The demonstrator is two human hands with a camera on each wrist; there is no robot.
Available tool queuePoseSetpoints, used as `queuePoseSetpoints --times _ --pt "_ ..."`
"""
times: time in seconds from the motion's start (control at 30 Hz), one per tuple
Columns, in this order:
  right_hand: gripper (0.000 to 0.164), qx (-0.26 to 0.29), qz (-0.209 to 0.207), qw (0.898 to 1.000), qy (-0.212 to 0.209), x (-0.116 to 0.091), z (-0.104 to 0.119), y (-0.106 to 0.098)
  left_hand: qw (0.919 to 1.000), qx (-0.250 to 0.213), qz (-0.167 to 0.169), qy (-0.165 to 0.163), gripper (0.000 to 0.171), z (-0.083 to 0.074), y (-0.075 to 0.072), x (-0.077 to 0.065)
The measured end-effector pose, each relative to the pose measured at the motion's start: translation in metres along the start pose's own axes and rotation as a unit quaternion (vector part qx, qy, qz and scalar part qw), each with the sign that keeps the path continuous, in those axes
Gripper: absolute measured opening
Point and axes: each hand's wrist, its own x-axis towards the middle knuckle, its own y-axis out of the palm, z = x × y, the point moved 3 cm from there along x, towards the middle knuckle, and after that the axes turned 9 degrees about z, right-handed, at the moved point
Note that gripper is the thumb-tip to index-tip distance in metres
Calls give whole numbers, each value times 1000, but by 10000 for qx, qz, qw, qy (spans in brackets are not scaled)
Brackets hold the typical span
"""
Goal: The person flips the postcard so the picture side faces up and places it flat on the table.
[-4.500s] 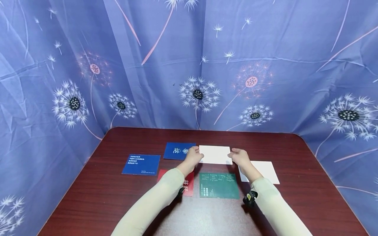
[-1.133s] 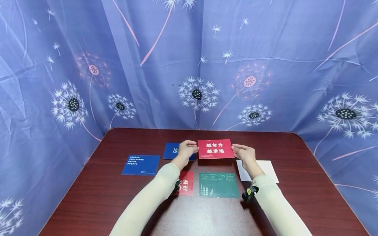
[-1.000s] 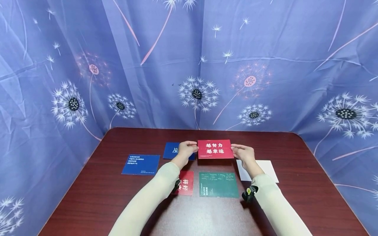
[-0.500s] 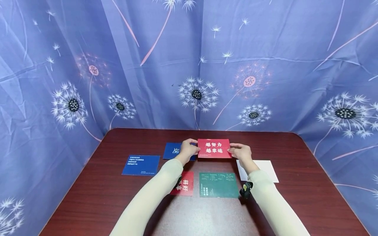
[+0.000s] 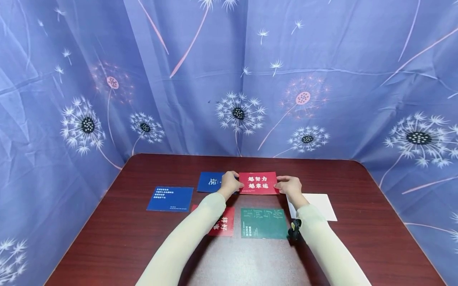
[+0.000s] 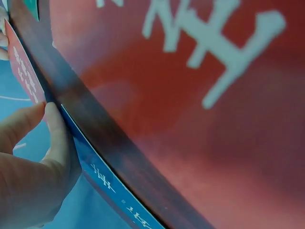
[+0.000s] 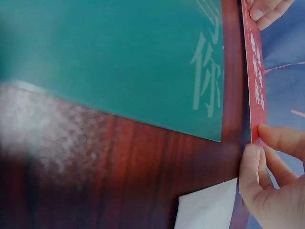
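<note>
In the head view, a red card with white characters (image 5: 258,183) lies between the two hands at the back middle of the table. My left hand (image 5: 230,184) pinches its left edge between thumb and forefinger, and my right hand (image 5: 290,187) does the same at the right edge. Both wrist views show these pinches at the card's ends. Partly behind the left hand is a blue card (image 5: 210,182). A blank white card (image 5: 319,206) lies beside the right forearm, which covers part of it.
Nearer on the dark red wooden table (image 5: 118,238) lie a green card (image 5: 264,223) and another red card (image 5: 225,222), partly under the left sleeve. A second blue card (image 5: 170,198) lies at the left. A blue dandelion-print curtain (image 5: 193,99) stands behind the table's back edge.
The card between the hands showed a blank white face earlier; now its red printed side faces up. Over the last second it has come down slightly, and the right hand has shifted left.
</note>
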Motion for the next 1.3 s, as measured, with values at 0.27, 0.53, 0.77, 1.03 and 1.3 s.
queuePoseSetpoints --times 0.27,0.53,0.77,1.03,1.3 --pt "37 -723 -226 9971 121 2 1 2 9982 579 -169 -44 38 -7 -1 -5" --pt "34 -1325 -276 9907 105 2 2 1 9918 1224 -320 190 37 -11 0 -9" --pt "33 -1412 -338 9894 104 3 2 2 9901 1331 -370 230 38 -10 2 -7" --pt "30 -793 -121 9967 107 2 -1 -5 9892 1404 -397 132 26 -15 6 -10" --pt "32 -599 92 9974 -382 -8 4 -25 9942 966 -368 280 22 -29 15 -16"
